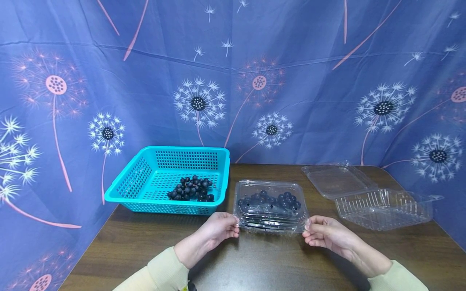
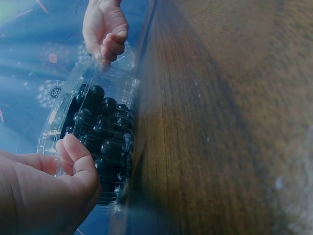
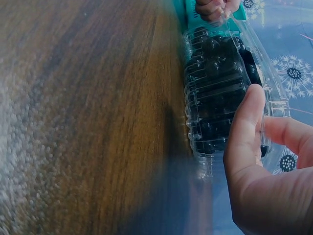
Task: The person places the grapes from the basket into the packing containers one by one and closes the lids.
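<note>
A clear plastic clamshell box (image 1: 271,206) with dark grapes (image 1: 287,201) inside sits on the table in front of me, its lid down over them. My left hand (image 1: 220,230) pinches the box's near left corner between thumb and fingers. At the near right corner, my right hand (image 1: 329,234) pinches the rim in the same way. In the left wrist view the grapes (image 2: 107,105) show through the ribbed side wall. The right wrist view has the thumb and forefinger of my right hand (image 3: 274,181) at the box edge.
A turquoise basket (image 1: 145,206) stands at the left, holding a bunch of dark grapes (image 1: 191,189). On the right lies another clear box (image 1: 386,210), open and with no fruit in it, its lid (image 1: 338,178) folded back. A blue dandelion-print cloth (image 1: 313,101) hangs behind the wooden table (image 1: 255,262).
</note>
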The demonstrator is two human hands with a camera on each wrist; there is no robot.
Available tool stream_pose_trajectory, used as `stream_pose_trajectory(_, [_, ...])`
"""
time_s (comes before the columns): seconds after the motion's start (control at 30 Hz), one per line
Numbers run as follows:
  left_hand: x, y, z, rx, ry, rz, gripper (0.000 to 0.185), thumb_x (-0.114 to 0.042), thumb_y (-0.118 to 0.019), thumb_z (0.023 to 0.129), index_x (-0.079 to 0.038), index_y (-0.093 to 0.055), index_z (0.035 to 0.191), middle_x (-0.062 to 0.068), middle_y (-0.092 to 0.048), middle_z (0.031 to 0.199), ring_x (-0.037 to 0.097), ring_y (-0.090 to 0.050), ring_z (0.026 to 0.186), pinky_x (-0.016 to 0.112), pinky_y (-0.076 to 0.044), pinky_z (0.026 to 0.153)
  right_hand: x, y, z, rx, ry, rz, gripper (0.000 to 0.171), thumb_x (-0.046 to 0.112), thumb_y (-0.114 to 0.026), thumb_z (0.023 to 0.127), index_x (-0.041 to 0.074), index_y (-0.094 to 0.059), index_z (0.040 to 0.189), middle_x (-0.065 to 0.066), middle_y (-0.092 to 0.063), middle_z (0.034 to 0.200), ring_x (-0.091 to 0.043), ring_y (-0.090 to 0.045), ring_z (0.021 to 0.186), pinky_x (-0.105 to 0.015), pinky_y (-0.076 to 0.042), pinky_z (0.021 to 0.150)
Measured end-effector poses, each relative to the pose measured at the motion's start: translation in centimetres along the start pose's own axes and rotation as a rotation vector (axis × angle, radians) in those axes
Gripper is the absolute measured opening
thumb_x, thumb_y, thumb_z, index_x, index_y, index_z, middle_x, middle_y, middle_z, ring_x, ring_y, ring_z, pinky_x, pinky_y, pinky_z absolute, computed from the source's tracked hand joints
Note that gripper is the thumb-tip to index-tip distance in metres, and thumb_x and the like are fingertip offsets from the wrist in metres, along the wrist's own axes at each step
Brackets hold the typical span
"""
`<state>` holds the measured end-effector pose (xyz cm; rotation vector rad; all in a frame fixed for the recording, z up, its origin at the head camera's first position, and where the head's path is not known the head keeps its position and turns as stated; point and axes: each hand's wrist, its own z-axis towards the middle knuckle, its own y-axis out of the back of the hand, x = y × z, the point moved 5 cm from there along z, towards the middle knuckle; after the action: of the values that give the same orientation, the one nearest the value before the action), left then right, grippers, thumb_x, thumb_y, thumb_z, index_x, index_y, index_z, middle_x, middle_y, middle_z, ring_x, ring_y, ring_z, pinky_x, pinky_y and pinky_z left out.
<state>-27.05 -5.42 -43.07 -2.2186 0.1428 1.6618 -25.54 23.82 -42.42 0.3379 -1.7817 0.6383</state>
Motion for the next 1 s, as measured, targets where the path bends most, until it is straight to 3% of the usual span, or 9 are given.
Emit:
stream_pose_trajectory(0.2, [-0.1, 0.02, 0.02, -0.002, -0.012, 0.004, 0.009, 0.003, -0.047, 0.085, -0.002, -0.052, 0.08, 0.001, -0.051, 0.066, 0.009, -0.052, 0.058, 0.021, -0.049, 0.06, 0.03, -0.03, 0.07, -0.016, -0.002, -0.012, 0.012, 0.001, -0.047, 0.094, 0.01, -0.054, 0.095, -0.003, -0.068, 0.089, -0.012, -0.067, 0.08, -0.023, -0.055, 0.074])
stream_pose_trajectory(0.8, [-0.24, 0.21, -0.19, -0.023, -0.018, 0.035, 0.004, 0.002, -0.049, 0.087, 0.004, -0.053, 0.088, 0.003, -0.053, 0.069, 0.01, -0.055, 0.06, 0.021, -0.051, 0.06, 0.11, 0.09, -0.09, -0.063, -0.007, -0.055, 0.008, 0.002, -0.048, 0.094, 0.007, -0.053, 0.098, -0.005, -0.068, 0.089, -0.014, -0.068, 0.08, -0.026, -0.055, 0.075])
stream_pose_trajectory(1.0, [-0.42, 0.63, -0.45, -0.048, -0.017, 0.132, 0.016, -0.005, -0.051, 0.091, 0.009, -0.052, 0.099, 0.006, -0.055, 0.077, 0.011, -0.055, 0.062, 0.022, -0.051, 0.06, 0.31, 0.15, -0.59, -0.13, -0.039, -0.153, 0.013, 0.013, -0.049, 0.097, 0.003, -0.053, 0.104, -0.007, -0.067, 0.092, -0.016, -0.067, 0.082, -0.032, -0.056, 0.077])
